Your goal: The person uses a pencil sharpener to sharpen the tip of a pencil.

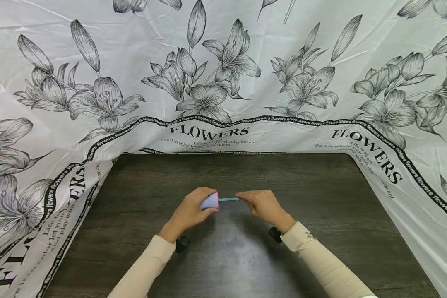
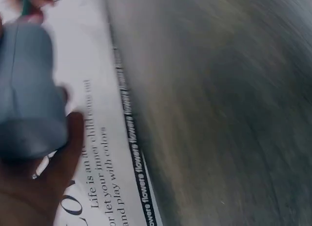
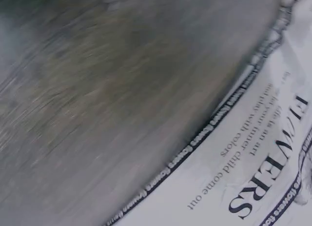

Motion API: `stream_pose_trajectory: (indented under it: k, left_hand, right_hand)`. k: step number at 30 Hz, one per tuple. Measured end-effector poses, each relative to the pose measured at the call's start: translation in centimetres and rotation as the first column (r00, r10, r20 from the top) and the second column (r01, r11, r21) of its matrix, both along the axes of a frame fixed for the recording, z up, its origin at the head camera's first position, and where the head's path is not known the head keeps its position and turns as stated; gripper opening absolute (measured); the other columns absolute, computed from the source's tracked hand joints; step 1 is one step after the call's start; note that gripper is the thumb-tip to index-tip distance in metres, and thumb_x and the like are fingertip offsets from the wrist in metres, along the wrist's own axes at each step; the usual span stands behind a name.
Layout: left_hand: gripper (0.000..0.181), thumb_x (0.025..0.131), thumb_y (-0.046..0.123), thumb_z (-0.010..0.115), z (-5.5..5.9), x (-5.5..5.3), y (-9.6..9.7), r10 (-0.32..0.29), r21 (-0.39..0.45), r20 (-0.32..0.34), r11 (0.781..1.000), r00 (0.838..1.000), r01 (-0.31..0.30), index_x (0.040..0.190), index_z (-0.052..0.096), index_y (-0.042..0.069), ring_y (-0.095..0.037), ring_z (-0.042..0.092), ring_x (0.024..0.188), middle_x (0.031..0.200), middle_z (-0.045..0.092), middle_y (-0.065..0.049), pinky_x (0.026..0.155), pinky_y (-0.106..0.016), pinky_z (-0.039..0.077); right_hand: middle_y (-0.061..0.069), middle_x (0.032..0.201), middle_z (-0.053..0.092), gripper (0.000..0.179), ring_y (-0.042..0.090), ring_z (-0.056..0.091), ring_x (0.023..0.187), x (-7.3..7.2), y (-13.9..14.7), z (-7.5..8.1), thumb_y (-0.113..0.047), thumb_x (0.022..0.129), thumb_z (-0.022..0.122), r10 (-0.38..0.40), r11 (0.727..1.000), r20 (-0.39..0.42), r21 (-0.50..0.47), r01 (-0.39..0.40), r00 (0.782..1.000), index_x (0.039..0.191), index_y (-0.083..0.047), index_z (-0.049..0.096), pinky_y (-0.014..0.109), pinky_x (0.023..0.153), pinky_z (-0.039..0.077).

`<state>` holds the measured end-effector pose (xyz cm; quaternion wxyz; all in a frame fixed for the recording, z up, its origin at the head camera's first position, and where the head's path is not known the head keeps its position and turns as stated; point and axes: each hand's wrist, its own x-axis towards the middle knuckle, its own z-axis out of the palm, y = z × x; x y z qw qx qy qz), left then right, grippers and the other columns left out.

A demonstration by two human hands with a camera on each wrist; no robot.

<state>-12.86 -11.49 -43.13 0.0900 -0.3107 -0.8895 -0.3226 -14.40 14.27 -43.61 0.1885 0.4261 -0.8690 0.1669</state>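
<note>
Over the middle of the table, my left hand (image 1: 191,210) grips a small lavender cup (image 1: 209,201) with a pink rim, tipped on its side so the rim faces right. Thumb and fingers wrap the cup from opposite sides. A thin teal stick (image 1: 229,199) runs from the rim toward my right hand (image 1: 263,205), whose fingertips pinch its far end. In the left wrist view the cup (image 2: 29,89) looks blue-grey and blurred, with the stick's green end (image 2: 26,4) among fingers at the top corner. The right wrist view has neither hand nor cup in it.
A dark wood-grain table (image 1: 152,178) lies under both hands. White cloth (image 1: 260,103) printed with flowers and lettering hangs behind it and along its sides. Black wrist cameras (image 1: 182,244) sit below both wrists, by cream sleeves (image 1: 145,265).
</note>
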Motion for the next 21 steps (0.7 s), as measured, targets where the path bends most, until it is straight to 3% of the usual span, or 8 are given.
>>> stream_pose_trajectory:
  k: [3,9,11,14,15,16,19,21]
  left_hand:
    - [0.048,0.078,0.038,0.067,1.2,-0.6,-0.6,-0.016,0.067,0.368,0.998,0.930,-0.009,0.118,0.059,0.013,-0.012,0.055,0.075,0.103,0.061,-0.002,0.061,-0.027,0.047]
    - [0.034,0.087,0.035,0.057,2.0,-1.4,-1.7,-0.204,0.188,0.718,0.977,0.666,0.096,0.090,0.067,0.003,-0.011,0.050,0.061,0.073,0.061,-0.005,0.057,-0.030,0.045]
    - [0.030,0.084,0.034,0.061,2.0,-1.4,-1.6,-0.168,0.151,0.696,0.985,0.698,0.087,0.087,0.068,0.005,-0.010,0.049,0.060,0.071,0.061,-0.002,0.055,-0.029,0.045]
    - [0.035,0.077,0.030,0.070,1.6,-1.1,-0.8,-0.122,-0.061,0.349,0.986,0.929,0.153,0.099,0.064,0.004,-0.014,0.055,0.074,0.086,0.062,-0.003,0.064,-0.030,0.048]
    - [0.039,0.074,0.028,0.073,1.3,-1.0,-0.5,-0.108,-0.161,0.162,0.978,0.981,0.134,0.103,0.062,0.005,-0.016,0.057,0.081,0.092,0.062,-0.004,0.070,-0.031,0.049]
    - [0.046,0.070,0.026,0.076,0.9,-0.8,-0.3,-0.106,-0.243,-0.042,0.965,0.994,0.092,0.107,0.060,0.004,-0.018,0.057,0.087,0.098,0.061,-0.005,0.077,-0.033,0.049]
    - [0.059,0.061,0.022,0.081,-0.7,-0.2,0.1,-0.127,-0.312,-0.466,0.950,0.875,-0.028,0.111,0.057,0.001,-0.023,0.054,0.100,0.108,0.058,-0.010,0.089,-0.039,0.044]
    - [0.060,0.060,0.022,0.082,-1.7,0.2,0.1,-0.109,-0.265,-0.516,0.964,0.849,-0.037,0.109,0.058,0.000,-0.023,0.055,0.099,0.106,0.059,-0.010,0.089,-0.039,0.044]
  right_hand:
    - [0.001,0.102,0.067,0.028,0.012,0.064,0.075,0.2,-0.2,-0.4,-0.003,0.086,0.056,0.012,1.000,-0.331,0.016,-0.007,0.944,0.113,-0.011,0.063,0.023,0.060,0.049]
    - [0.001,0.106,0.066,0.026,0.015,0.064,0.085,0.4,-0.4,-0.9,-0.010,0.093,0.045,0.051,0.998,-0.587,0.007,-0.057,0.808,0.112,-0.010,0.064,0.027,0.070,0.051]
    - [0.001,0.105,0.066,0.025,0.012,0.064,0.079,0.4,-0.4,-1.2,-0.007,0.091,0.049,0.078,0.997,-0.514,0.017,-0.080,0.854,0.111,-0.009,0.064,0.023,0.062,0.050]
    - [0.004,0.099,0.068,0.027,0.010,0.064,0.067,0.2,-0.3,-1.5,-0.003,0.088,0.054,0.133,0.990,-0.071,-0.027,-0.135,0.989,0.113,-0.006,0.063,0.015,0.051,0.046]
    - [0.007,0.098,0.068,0.028,0.012,0.063,0.064,0.1,-0.2,-1.6,-0.001,0.087,0.055,0.156,0.986,0.149,-0.078,-0.146,0.976,0.114,-0.003,0.061,0.015,0.047,0.044]
    - [0.009,0.097,0.068,0.030,0.014,0.063,0.061,0.0,-0.2,-1.6,0.000,0.086,0.055,0.168,0.982,0.360,-0.138,-0.126,0.918,0.116,-0.001,0.060,0.015,0.043,0.042]
    - [0.015,0.095,0.067,0.032,0.023,0.063,0.057,-0.3,-0.1,-1.1,0.001,0.086,0.055,0.184,0.971,0.727,-0.238,-0.009,0.661,0.118,0.005,0.055,0.018,0.035,0.039]
    - [0.014,0.088,0.068,0.031,0.021,0.059,0.048,-0.3,-0.1,-0.8,0.001,0.086,0.056,0.156,0.980,0.754,-0.199,-0.004,0.639,0.117,0.004,0.057,0.019,0.032,0.034]
